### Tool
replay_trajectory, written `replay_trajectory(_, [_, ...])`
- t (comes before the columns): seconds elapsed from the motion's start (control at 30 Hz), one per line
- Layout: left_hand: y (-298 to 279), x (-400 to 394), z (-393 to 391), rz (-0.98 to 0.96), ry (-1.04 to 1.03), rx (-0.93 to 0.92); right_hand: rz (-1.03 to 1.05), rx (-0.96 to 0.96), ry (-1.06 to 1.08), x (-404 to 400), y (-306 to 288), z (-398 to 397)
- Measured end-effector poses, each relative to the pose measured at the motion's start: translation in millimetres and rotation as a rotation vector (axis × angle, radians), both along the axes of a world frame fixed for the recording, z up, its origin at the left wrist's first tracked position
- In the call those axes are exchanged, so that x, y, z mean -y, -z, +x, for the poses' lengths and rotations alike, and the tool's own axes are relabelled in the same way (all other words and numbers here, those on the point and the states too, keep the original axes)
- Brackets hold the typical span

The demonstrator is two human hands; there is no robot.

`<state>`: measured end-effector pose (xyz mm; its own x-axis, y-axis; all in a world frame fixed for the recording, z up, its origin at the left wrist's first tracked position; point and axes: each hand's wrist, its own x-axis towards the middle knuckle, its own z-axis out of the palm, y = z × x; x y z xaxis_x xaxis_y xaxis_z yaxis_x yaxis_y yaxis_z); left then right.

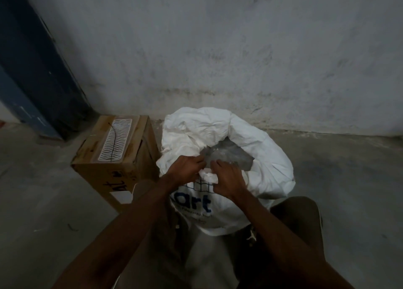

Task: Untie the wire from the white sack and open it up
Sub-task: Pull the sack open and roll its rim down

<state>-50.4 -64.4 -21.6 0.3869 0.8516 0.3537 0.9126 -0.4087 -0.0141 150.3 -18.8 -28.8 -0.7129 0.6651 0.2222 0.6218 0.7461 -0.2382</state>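
Observation:
A white woven sack (pixel 257 158) with blue lettering stands on the floor between my knees. Its mouth gapes, with the top fabric folded back and a clear plastic liner (pixel 226 153) showing inside. My left hand (pixel 185 168) grips the near rim of the sack, fingers curled into the fabric. Just right of it, my right hand (pixel 226 177) holds the same bunched rim. A thin dark wire (pixel 113 140) lies on top of the cardboard box to the left, apart from the sack.
A brown cardboard box (pixel 109 173) with a white wavy grid piece (pixel 115 139) on its top stands left of the sack, touching it. A grey wall rises behind. A dark blue door frame (pixel 37 70) stands at far left. The floor is bare concrete.

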Motion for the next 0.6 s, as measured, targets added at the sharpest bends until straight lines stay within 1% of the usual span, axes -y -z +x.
replay_trajectory(0.1, [11,2,3,0.104,0.046,-0.002,-0.028,-0.008,0.099,-6,-1,-6])
replay_trajectory(0.13, [16,2,4,0.115,0.035,0.035,-0.027,-0.014,0.098,-6,1,-10])
replay_trajectory(0.17, [15,3,5,0.076,0.009,0.12,-0.039,-0.016,0.087,-5,3,-14])
replay_trajectory(0.23, [4,4,6,-0.083,-0.099,0.382,-0.056,-0.039,0.078,-5,6,-22])
replay_trajectory(0.27, [0,8,6,-0.191,-0.183,0.514,-0.065,-0.063,0.096,-6,8,-26])
replay_trajectory(0.3, [-2,14,8,-0.249,-0.267,0.663,-0.079,-0.096,0.117,-6,9,-29])
replay_trajectory(0.33, [-4,20,11,-0.243,-0.356,0.823,-0.078,-0.135,0.13,-6,11,-32])
replay_trajectory(0.37, [-1,25,14,-0.185,-0.456,0.992,-0.069,-0.172,0.136,-4,13,-33])
replay_trajectory(0.43, [10,31,17,0.028,-0.747,1.28,-0.028,-0.24,0.116,2,16,-36])
replay_trajectory(0.47, [21,31,14,0.056,-0.909,1.399,0.004,-0.27,0.095,5,19,-37])
replay_trajectory(0.5, [27,32,13,0.011,-1.04,1.564,0.028,-0.276,0.074,9,21,-38])
replay_trajectory(0.53, [34,30,11,-0.088,-1.113,1.794,0.062,-0.264,0.059,11,24,-38])
replay_trajectory(0.57, [37,27,12,-0.168,-1.091,2.029,0.093,-0.228,0.056,13,26,-38])
replay_trajectory(0.6, [36,25,16,-0.22,-0.998,2.218,0.125,-0.188,0.055,14,28,-37])
